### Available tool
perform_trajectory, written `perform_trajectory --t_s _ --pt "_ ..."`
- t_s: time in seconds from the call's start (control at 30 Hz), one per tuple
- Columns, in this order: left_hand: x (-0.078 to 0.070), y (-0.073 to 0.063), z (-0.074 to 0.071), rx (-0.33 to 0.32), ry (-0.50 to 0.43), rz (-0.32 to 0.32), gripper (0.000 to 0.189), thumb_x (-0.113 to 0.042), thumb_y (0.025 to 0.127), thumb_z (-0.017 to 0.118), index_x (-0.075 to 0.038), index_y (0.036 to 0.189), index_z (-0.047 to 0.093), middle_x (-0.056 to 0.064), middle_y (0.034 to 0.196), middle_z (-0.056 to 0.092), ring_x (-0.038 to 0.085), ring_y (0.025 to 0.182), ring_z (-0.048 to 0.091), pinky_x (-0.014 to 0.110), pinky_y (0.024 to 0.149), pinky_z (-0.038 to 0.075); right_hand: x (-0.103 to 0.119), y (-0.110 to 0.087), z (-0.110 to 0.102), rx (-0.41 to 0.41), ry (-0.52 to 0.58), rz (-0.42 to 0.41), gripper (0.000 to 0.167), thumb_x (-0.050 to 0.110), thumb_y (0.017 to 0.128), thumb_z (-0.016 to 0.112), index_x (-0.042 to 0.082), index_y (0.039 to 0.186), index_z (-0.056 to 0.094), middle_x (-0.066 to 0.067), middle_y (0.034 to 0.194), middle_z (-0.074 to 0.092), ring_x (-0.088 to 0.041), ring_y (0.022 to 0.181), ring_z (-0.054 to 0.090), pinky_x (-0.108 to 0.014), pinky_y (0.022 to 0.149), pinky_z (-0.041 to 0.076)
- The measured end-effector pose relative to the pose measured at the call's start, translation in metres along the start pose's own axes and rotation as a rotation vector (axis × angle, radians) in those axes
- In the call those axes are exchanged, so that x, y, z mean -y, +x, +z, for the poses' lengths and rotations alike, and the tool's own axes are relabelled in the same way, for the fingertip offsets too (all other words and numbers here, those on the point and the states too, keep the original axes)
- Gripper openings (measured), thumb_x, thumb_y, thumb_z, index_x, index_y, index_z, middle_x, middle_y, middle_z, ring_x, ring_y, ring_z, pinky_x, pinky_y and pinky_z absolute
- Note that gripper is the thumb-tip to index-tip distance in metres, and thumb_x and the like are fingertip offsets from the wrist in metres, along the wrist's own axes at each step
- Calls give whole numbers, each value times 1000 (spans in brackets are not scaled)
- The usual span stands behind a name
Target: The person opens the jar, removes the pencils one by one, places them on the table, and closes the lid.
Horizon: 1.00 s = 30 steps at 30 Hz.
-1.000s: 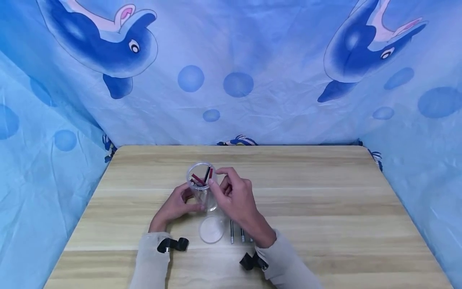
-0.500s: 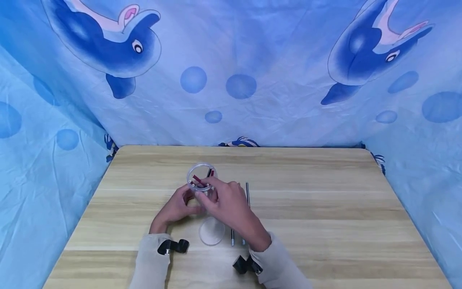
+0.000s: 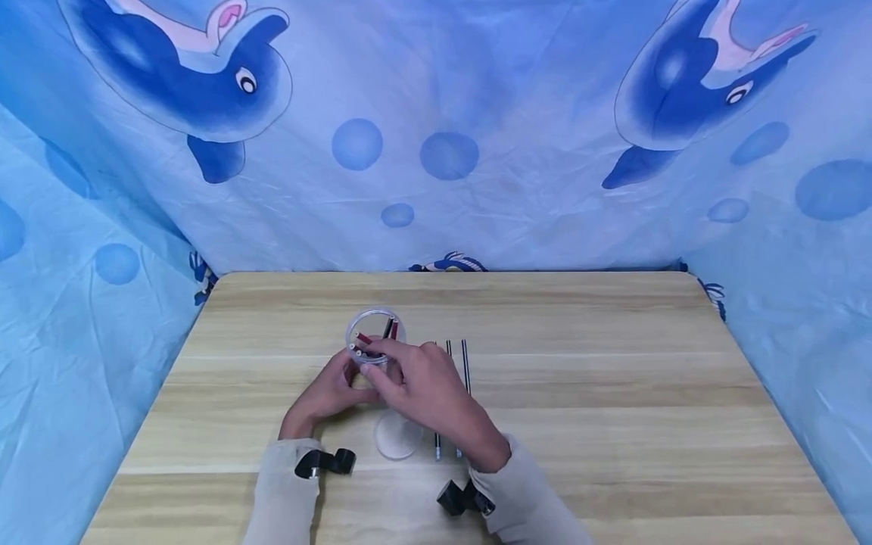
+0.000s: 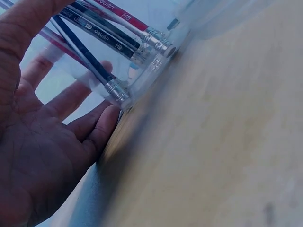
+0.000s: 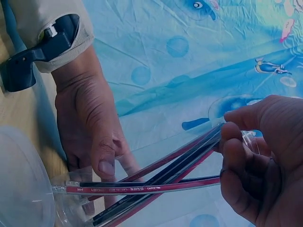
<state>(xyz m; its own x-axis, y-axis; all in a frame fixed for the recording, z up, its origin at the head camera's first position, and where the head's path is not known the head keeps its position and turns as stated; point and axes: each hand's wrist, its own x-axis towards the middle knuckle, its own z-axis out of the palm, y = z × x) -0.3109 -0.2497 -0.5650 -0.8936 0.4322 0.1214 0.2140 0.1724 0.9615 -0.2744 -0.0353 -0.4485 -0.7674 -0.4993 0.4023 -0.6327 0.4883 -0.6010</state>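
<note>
A clear plastic cup [image 3: 375, 312] holding several red and dark pencils stands on the table. My left hand [image 3: 328, 390] grips its side; in the left wrist view the palm and fingers [image 4: 71, 101] curve round the wall near the pencils' metal-capped ends. At the cup's mouth my right hand [image 3: 425, 382] bends over the near rim, thumb outside and index finger reaching inside against a red pencil [image 3: 364, 338]. From the right wrist, the right hand's curled fingers [image 5: 234, 151] close on the upper pencil ends, where a red pencil [image 5: 142, 189] runs in behind them.
A round translucent lid [image 3: 398, 435] lies flat just in front of the cup. Dark pencils [image 3: 466, 367] lie parallel on the wooden table [image 3: 613, 393], partly under the right forearm. A blue dolphin-print cloth [image 3: 518, 212] hangs round the back and sides.
My right hand has moved left from the cup's right rim to its near side, index finger now over the mouth. The left hand keeps its grip on the cup.
</note>
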Motion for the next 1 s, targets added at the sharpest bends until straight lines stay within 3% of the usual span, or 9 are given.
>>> perform_trajectory --t_s 0.2,0.7,1.0 --pt "0 -3 -2 -22 -26 -4 85 -6 74 87 -18 146 44 4 144 50 19 135 43 18 110 31 3 2 -1 26 -32 -26 36 35 100 59 17 131 66 16 48 38 2 39 32 -20 43 31" --pt "6 3 -5 5 -58 46 74 -1 74 86 -11 138 50 8 135 56 21 129 49 23 110 35 2 2 0 19 -13 -25 34 31 99 61 13 126 67 16 52 50 9 46 43 -18 54 38" --pt "5 3 -4 17 -79 24 78 -1 73 86 -12 140 49 8 140 54 21 133 45 21 111 31 1 -1 2 33 70 17 25 27 98 64 8 115 65 12 56 53 6 46 43 -15 46 36"
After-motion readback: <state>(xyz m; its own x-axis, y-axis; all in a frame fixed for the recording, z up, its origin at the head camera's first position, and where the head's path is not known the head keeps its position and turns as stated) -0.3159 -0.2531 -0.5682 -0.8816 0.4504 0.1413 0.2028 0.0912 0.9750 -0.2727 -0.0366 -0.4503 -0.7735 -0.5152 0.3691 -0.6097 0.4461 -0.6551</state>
